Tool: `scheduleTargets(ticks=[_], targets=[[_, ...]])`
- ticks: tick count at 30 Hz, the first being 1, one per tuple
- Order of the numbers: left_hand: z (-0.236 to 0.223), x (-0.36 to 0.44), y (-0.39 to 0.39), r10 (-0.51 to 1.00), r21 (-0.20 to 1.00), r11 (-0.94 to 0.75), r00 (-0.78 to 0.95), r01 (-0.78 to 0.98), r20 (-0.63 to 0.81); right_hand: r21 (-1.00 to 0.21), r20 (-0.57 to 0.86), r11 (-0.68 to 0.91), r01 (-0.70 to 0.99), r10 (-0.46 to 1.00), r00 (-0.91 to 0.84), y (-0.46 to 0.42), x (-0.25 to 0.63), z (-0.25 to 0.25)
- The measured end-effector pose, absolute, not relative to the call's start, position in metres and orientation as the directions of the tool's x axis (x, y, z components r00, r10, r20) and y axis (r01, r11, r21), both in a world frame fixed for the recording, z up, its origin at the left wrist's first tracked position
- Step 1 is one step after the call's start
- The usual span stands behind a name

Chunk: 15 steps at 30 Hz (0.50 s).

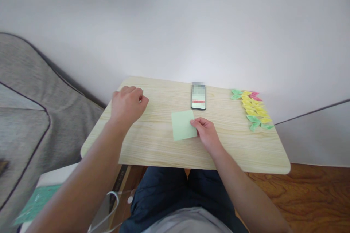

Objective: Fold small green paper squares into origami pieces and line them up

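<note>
The right hand pinches the green paper square by its edge, just below the phone. The left hand, fingers curled, is at the table's left side; its grip is unclear. Folded papers lie at right, well apart from the square.

No text, label, brand, number or sign could be read. On the dark, upright rectangular phone near the centre of the frame, the screen was pixelated, with a red band across its lower part. Small pale marks on the long black strip below the bench, left of the bottom centre, were too small to make out.
</note>
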<state>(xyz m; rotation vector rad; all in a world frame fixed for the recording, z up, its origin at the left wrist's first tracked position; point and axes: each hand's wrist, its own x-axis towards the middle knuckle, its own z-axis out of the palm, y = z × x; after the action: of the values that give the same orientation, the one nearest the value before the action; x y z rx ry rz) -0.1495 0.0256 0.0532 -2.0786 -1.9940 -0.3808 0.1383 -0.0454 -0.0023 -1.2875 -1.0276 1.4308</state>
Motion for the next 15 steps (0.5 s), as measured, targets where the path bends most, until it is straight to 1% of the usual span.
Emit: scheduleTargets(ticks=[3,6,9,12,14,15], targets=[[0.037,-0.139,0.031,0.965,-0.062,-0.12,0.131,0.991,0.227,-0.944,-0.289,-0.289,-0.161,0.957,-0.029,-0.044,0.139,-0.007],[0.021,-0.133,0.034,0.973,-0.063,-0.151,0.159,0.987,0.165,-0.927,-0.325,-0.327,-0.184,0.945,-0.042,-0.044,0.14,-0.007],[0.012,-0.136,0.037,0.984,0.001,-0.119,0.117,0.993,0.132,-0.923,-0.333,-0.336,-0.186,0.942,-0.05,-0.043,0.141,-0.007],[0.012,-0.142,0.038,0.992,0.098,-0.071,0.061,0.993,0.106,-0.928,-0.321,-0.326,-0.182,0.945,-0.059,-0.045,0.142,-0.007],[0.016,-0.142,0.034,0.994,0.171,-0.037,0.018,0.985,0.11,-0.952,-0.267,-0.272,-0.137,0.962,-0.056,-0.048,0.142,-0.006],[0.019,-0.14,0.03,0.992,0.217,-0.025,-0.003,0.976,0.127,-0.973,-0.209,-0.212,-0.087,0.977,-0.038,-0.05,0.142,-0.005]])
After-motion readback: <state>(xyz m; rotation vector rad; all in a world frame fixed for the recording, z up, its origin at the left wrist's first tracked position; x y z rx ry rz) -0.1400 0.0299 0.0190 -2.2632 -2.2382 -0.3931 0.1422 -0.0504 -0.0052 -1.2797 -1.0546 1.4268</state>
